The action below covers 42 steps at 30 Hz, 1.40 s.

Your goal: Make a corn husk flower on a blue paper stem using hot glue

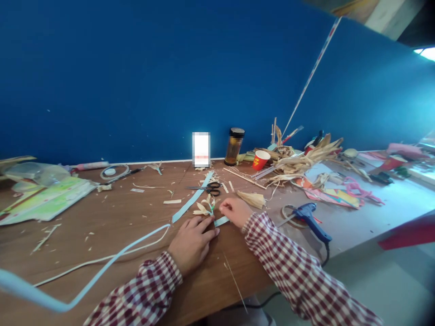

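Two hands on a small husk-and-ribbon piece, mid desk.
Left hand (pixel 192 240) flat, fingers spread, pinning the pale-blue ribbon (pixel 192 201); right hand (pixel 234 210) pinched shut on the ribbon end by the husk flower (pixel 205 207) (grip detail blurry, prob. thumb + forefinger). Risk: tugging could tear the brittle husk; the long ribbon tail may snag the scissors (pixel 209 188).
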Tool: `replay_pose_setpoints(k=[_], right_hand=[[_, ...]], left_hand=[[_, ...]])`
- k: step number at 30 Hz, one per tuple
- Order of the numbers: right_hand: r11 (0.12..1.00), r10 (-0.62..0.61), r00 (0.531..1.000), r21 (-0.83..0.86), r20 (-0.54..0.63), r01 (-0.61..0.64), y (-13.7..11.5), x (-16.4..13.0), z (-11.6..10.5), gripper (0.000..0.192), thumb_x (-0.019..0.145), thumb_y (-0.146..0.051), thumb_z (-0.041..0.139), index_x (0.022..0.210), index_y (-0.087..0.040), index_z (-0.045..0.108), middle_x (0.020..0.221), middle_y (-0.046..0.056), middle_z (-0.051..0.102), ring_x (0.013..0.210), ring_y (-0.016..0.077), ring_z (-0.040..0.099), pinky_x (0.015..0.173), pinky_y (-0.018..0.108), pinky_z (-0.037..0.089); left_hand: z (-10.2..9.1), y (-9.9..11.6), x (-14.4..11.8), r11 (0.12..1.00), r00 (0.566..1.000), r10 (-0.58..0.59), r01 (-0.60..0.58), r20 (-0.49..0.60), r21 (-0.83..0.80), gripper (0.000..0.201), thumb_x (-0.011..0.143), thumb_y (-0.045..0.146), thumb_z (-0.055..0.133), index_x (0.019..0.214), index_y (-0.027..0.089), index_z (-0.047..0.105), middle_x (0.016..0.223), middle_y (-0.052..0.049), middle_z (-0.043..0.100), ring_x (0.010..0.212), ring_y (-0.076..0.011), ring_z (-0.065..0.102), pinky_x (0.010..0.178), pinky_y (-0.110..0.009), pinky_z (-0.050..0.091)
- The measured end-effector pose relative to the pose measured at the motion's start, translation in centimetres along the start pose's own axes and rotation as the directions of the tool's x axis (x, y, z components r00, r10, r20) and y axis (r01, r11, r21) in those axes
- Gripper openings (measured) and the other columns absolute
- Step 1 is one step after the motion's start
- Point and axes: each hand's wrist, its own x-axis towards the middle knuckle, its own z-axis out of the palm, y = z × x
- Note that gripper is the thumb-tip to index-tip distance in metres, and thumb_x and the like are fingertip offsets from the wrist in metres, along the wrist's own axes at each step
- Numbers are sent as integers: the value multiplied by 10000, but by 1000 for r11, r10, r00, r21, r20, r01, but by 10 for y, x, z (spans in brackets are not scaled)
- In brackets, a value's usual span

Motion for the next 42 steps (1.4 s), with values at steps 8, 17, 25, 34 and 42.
replay_pose_setpoints(k=[8,17,25,34,42], right_hand=[[995,-95,987,8,129,95,1,24,13,210,718,-350,608,651,-156,654,586,3,609,568,113,525,537,224,355],[976,-124,985,191,119,99,9,18,14,150,734,-277,579,753,-141,637,679,13,637,622,114,560,581,225,407],[906,-71,975,422,208,-24,8,16,11,260,654,-252,698,851,-128,584,684,42,666,632,156,618,585,265,462],[826,-112,952,560,285,-70,8,19,4,122,690,-213,649,774,-127,631,643,0,624,585,111,572,595,240,461],[798,-15,984,594,178,-96,9,22,5,175,684,-293,660,685,-139,577,580,-22,573,515,84,509,519,210,406]], left_hand=[[3,-1,-2,999,999,30,-29,-29,19,399,795,150,494,1165,284,557,1286,-64,491,1114,-258,411,914,-454,368],[-1,0,0,999,999,39,-39,-13,32,411,780,131,496,1160,272,560,1297,-70,477,1104,-267,412,934,-469,356],[0,-1,-1,996,998,61,-60,-19,63,428,766,113,491,1163,257,556,1285,-77,483,1095,-265,423,939,-470,355],[1,-1,-1,995,997,73,-71,-32,66,466,785,122,473,1220,284,512,1342,-55,444,1067,-258,460,910,-467,394],[-1,-3,0,904,962,-202,111,-185,-412,277,850,206,423,1047,200,618,1047,-79,635,955,-195,569,839,-336,463]])
